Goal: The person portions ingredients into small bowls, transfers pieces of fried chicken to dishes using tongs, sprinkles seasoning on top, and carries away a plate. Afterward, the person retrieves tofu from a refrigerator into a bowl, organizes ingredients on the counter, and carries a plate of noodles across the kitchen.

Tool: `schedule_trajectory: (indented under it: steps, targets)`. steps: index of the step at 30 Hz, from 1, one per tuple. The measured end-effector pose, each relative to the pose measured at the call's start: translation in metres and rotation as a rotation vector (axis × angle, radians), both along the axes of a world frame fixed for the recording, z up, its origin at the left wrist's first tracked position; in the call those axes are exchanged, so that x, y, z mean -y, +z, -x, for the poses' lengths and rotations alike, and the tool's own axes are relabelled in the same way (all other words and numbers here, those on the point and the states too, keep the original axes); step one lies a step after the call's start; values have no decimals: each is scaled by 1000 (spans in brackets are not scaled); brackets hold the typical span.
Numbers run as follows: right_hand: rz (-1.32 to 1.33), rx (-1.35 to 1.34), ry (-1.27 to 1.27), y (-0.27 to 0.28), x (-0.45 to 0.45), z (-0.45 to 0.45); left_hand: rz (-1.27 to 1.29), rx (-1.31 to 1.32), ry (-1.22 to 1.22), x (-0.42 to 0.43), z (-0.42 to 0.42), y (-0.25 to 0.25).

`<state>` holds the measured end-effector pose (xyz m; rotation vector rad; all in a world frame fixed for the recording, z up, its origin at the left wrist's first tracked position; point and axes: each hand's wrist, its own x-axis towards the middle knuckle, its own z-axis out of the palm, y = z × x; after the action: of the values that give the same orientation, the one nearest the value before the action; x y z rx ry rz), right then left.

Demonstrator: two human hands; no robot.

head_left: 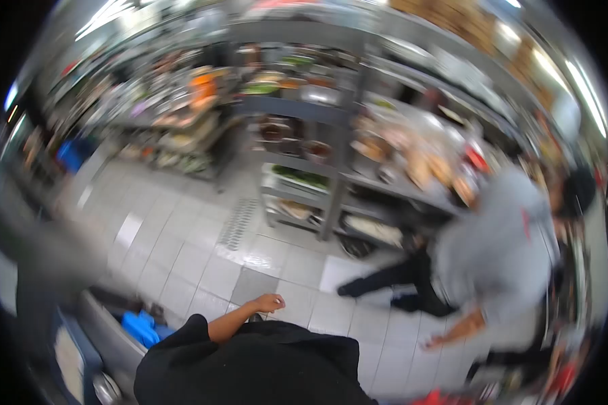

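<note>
Black shirt (250, 368) bulges nearest; left hand (270, 303), slack and unclenched, hangs over pale, glossy floor tiles (265, 253).

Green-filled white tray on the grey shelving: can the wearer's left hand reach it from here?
Probably not: tiled floor separates the left hand from the tray, though nothing solid intervenes.

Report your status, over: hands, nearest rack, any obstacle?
Left hand appears empty; right hand not in view. Grey metal shelving rack ahead. Possible obstacle: grey-shirted person, right.

Tiled floor (300, 264) below left hand (270, 304), shelving rack (294, 108) ahead, floor grate (238, 226) left, co-worker (493, 243) right
</note>
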<state>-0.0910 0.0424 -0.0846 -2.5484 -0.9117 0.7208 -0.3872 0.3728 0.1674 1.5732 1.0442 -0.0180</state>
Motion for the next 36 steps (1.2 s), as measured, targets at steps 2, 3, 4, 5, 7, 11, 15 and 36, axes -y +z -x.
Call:
schedule_trajectory:
  steps: [2,3,4,5,7,11,15,36]
  targets:
    - [168,-136,187,66,-37,-9,-143,66,-29,1,74,-83]
    - [210,-154,264,87,-69,-17,-325,90,-199,-28,94,-104]
    - [247,-169,341,106,-100,-27,110,-88,189,-21,111,-21]
    - [284,-187,411,126,-127,-31,127,-75,226,-21,132,-22]
    - [324,-228,554,154,-192,-30,260,-94,468,-45,180,-26]
    - [300,-378,-299,236,-305,77,304,139,751,-104,264,-13]
    - [602,-499,-69,249,-408,122,179,284,1127,-174,333,22]
    - [-854,-153,1090,460,-1277,738,892,292,2086,-212,618,-140]
